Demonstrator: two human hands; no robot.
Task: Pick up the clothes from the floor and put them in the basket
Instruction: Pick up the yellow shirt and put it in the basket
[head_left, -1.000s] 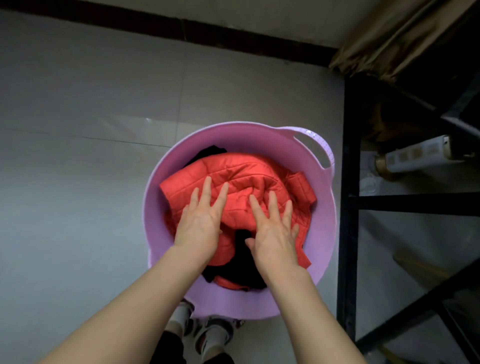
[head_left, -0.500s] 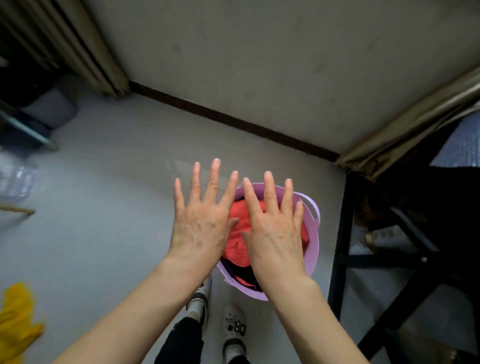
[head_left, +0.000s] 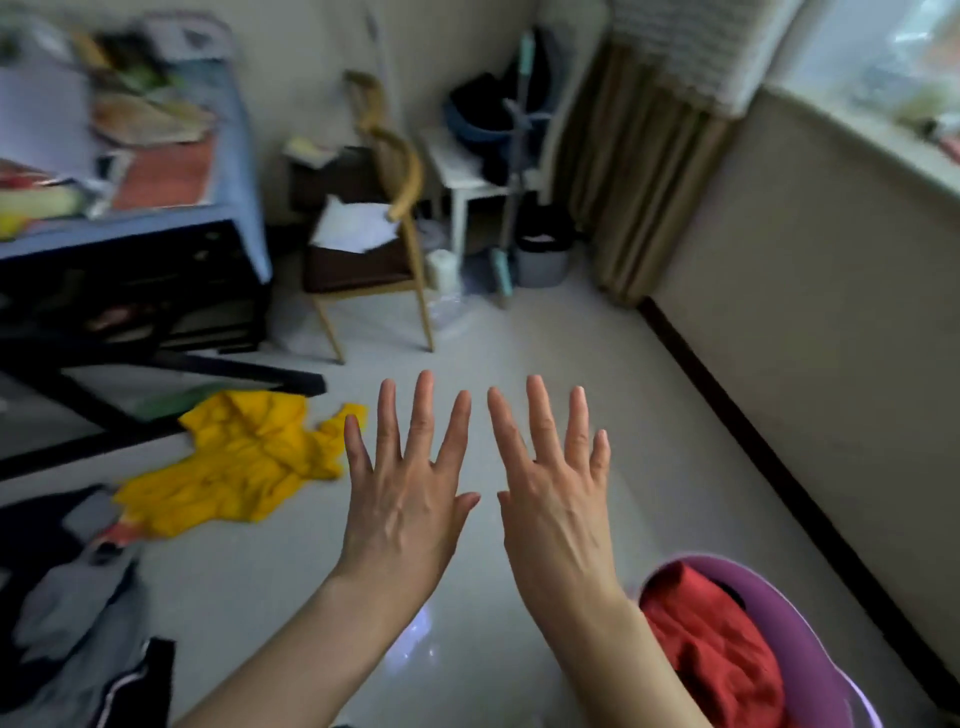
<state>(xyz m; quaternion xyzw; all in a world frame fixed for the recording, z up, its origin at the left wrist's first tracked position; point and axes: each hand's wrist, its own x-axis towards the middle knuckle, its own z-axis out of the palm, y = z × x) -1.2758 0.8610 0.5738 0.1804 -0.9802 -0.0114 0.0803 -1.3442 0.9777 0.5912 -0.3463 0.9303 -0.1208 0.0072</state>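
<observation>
The view has swung up off the basket and out across the room: a second ago I was pressing the red quilted jacket (head_left: 717, 649) down inside, and now the white tiled floor (head_left: 597, 364) fills the middle. The purple basket (head_left: 810, 644) has slid to my lower right, jacket heaped inside it, dark cloth just showing behind. That piece is done, I'd say. On the floor to my left lies the yellow garment (head_left: 234, 462), crumpled beside the black frame of the bed (head_left: 156, 260), well apart from the basket. Nearer me, lower left, a blurred heap of grey and black clothes (head_left: 78, 613). So at least two pickups remain. My left hand (head_left: 405, 499) and right hand (head_left: 556, 499) are both up off the jacket, side by side, palms down, fingers (head_left: 423, 410) spread wide, holding nothing. The yellow one looks the likely next reach, with the left hand just beside it in view.
</observation>
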